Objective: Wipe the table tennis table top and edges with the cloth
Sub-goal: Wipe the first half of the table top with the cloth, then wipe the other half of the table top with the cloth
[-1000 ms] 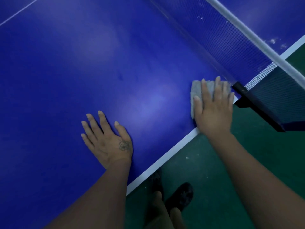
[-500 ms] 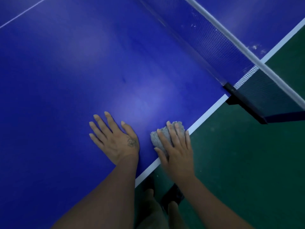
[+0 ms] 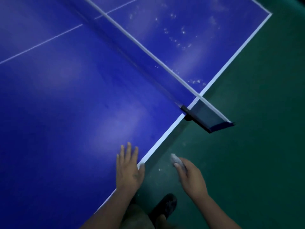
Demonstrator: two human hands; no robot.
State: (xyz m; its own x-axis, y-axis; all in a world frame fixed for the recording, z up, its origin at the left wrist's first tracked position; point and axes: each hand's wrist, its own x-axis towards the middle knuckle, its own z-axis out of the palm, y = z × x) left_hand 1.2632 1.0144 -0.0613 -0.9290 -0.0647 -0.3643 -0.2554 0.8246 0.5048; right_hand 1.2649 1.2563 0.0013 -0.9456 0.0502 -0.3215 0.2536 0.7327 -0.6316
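A person's left hand [image 3: 128, 169] lies flat, fingers straight, on the blue table tennis table [image 3: 66, 113], thumb across its white edge line. Just to its right, the right hand [image 3: 189, 176] hangs off the table over the green floor [image 3: 255, 146], fingers curled round a bunched grey cloth [image 3: 175, 158]. Ahead of both hands stands the net [image 3: 206, 113]; beyond it, pale smudges [image 3: 178, 35] dot the far half.

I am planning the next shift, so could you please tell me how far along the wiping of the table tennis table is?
Done, apparently: the near half shows no smudges. In hand: the right hand grips the bunched cloth off the table, over the green floor, while the left hand rests flat by the white edge line. Left: white smudges mark the far half beyond the net.
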